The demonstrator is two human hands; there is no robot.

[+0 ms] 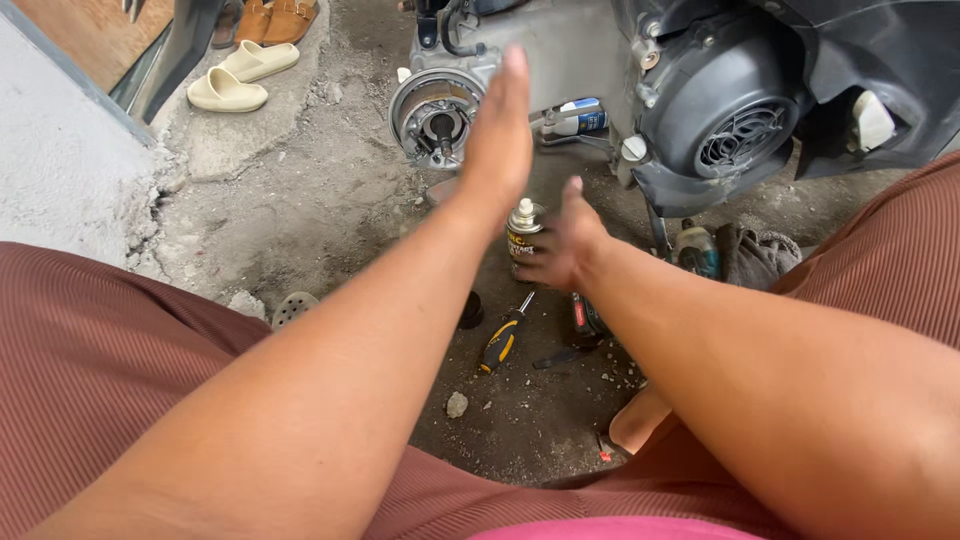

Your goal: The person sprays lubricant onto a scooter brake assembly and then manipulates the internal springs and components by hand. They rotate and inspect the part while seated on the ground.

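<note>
Bare metal hub (436, 117) exposed, wheel off; spray not yet applied.
Your right hand (562, 245) fingers wrap the spray can (523, 228); left hand (498, 135) fingers pressed together, flat, empty.

Two hands (500, 130) (560, 245), one spray can (522, 228), one screwdriver (503, 338), four sandals (228, 92) (two pairs).
</note>
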